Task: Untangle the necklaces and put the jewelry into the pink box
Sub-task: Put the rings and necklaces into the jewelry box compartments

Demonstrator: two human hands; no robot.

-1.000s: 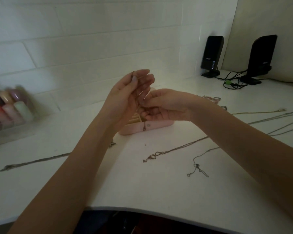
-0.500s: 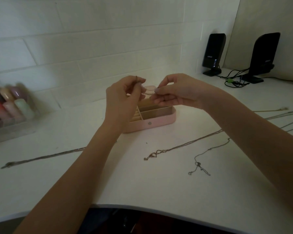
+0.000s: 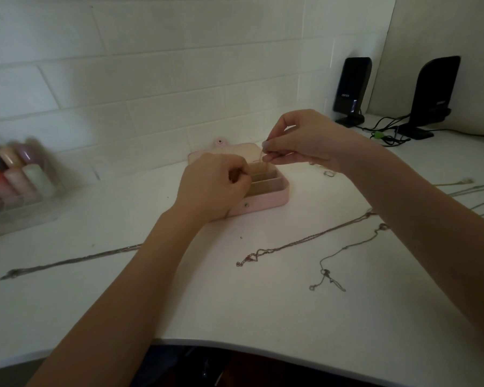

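I have both hands over the open pink box (image 3: 266, 201), which sits on the white table (image 3: 235, 308) near the tiled wall with its lid folded back. My right hand (image 3: 305, 141) pinches a fine chain (image 3: 260, 157) between thumb and forefinger, and the strand hangs down toward the rear compartments; my left hand (image 3: 213, 185) is curled over the front left of the box, and it seems to hold the other end, though the fingers hide it and I cannot tell for sure. The main risk, as I judge it, is that a chain this thin slips from the pinch and drops across a divider or outside the box, or bunches and knots again as it goes in. My left wrist rests close against the box wall, so a careless pull could shove the light box along the table. A rose-toned necklace (image 3: 305, 241) and a thinner chain with a clasp (image 3: 330, 277) lie just under my right forearm; dragging that arm back could sweep them together. Another long chain (image 3: 67, 262) lies to the left, well apart.
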